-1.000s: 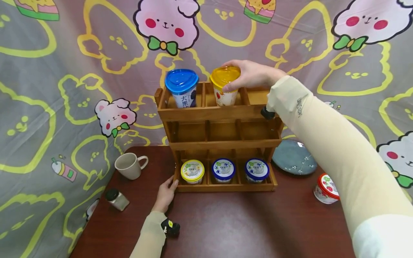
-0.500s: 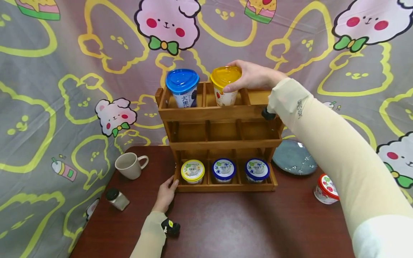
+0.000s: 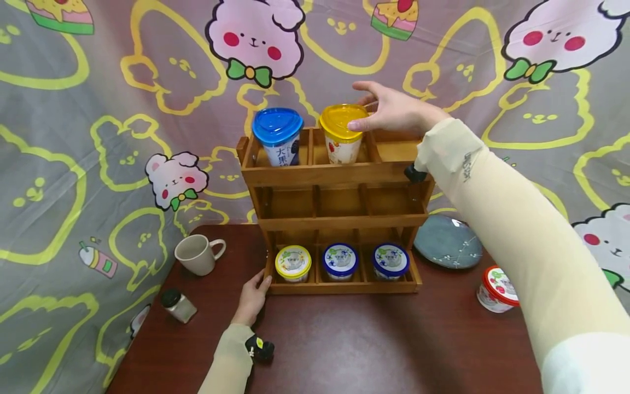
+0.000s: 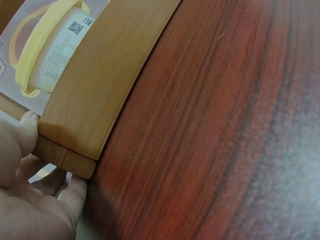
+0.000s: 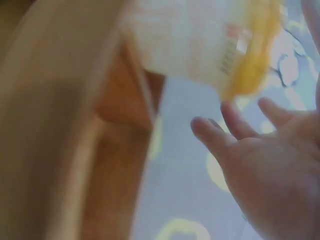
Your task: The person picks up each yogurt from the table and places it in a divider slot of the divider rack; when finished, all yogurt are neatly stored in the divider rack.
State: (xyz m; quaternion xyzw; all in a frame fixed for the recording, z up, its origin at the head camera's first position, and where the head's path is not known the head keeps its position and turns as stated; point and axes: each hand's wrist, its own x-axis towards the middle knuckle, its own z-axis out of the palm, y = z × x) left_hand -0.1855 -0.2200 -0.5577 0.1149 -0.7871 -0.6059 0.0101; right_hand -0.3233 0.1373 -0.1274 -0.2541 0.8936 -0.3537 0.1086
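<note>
A three-tier wooden shelf rack [image 3: 334, 175] stands on the table. In its top middle compartment sits a cup with a yellow lid [image 3: 343, 150], upright. My right hand [image 3: 396, 110] is at the right of that lid, fingers spread; in the right wrist view the fingers [image 5: 235, 122] look apart from the cup. Down at the rack's lower left corner, my left hand [image 3: 252, 300] grips the end of the bottom tier, the thumb [image 4: 29, 127] on one side and the fingers around the other. A blue-lidded cup [image 3: 283, 153] occupies the top left compartment.
The bottom tier bears one yellow-lidded tub [image 3: 293, 262] and two blue-lidded tubs [image 3: 340, 260]. A mug [image 3: 197, 256] and a black-capped jar [image 3: 179, 306] stand to the left. Rightward are a grey-blue plate [image 3: 448, 241] and a red-lidded tub [image 3: 496, 290], partly behind my right sleeve.
My right hand has let go of the yellow-lidded cup, its fingers opening and drawing back to the right. The cup stays in its compartment. My left hand keeps its place on the rack.
</note>
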